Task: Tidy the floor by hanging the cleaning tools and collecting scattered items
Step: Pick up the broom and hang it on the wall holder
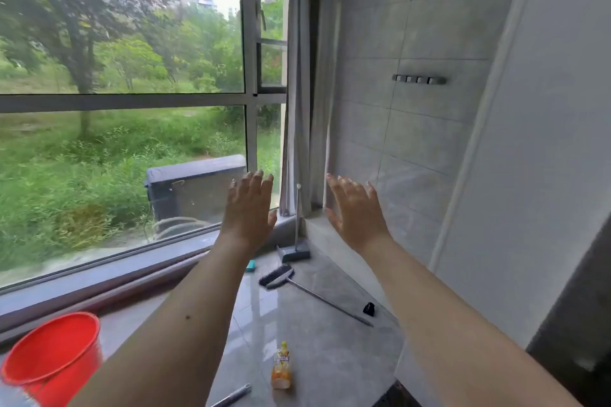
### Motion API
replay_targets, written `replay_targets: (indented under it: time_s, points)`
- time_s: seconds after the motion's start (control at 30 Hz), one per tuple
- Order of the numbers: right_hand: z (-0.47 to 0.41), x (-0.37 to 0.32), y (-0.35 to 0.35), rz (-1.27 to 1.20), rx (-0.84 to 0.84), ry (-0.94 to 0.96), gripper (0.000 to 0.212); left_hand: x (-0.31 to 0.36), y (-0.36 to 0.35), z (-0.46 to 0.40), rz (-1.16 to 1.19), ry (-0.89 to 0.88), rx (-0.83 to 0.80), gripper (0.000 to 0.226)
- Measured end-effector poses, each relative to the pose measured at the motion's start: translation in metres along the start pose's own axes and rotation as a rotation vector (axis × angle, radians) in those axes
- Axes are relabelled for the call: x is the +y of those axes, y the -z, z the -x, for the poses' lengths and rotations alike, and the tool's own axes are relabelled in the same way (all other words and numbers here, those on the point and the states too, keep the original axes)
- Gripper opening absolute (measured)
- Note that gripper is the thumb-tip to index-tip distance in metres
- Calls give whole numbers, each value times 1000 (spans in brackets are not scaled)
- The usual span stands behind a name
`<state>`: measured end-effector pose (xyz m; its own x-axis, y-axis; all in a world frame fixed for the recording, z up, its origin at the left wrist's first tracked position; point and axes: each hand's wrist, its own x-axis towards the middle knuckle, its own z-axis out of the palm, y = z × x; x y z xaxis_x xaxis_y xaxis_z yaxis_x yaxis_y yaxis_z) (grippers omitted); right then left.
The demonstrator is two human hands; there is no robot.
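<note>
My left hand (pixel 249 208) and my right hand (pixel 355 208) are raised in front of me, fingers spread, holding nothing. Below them a grey dustpan (pixel 296 251) with an upright handle stands in the corner by the curtain. A broom (pixel 281 276) lies flat on the grey tiled floor, its long handle running to the right. A row of metal wall hooks (pixel 419 79) is fixed high on the tiled wall. A small orange bottle (pixel 281 370) lies on the floor near me. A teal item (pixel 250 265) sits half hidden behind my left forearm.
A red bucket (pixel 53 360) stands at the lower left by the window sill. A small black object (pixel 369 309) rests beside the broom handle. Another grey handle end (pixel 233 395) pokes in at the bottom. A large window (pixel 122 102) fills the left; a white panel (pixel 529 175) rises on the right.
</note>
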<state>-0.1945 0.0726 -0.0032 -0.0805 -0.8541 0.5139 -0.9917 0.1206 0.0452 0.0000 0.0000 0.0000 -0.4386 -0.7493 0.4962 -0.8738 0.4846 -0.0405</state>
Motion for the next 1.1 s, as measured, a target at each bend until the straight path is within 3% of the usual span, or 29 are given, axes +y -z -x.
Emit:
replay_targets:
  time_s: [0.73, 1.1]
  points:
    - [-177, 112, -230, -11, -279, -101, 58, 24, -260, -220, 194, -95, -231, 68]
    - [-243, 218, -353, -53, -440, -157, 56, 77, -393, -330, 212, -160, -364, 63]
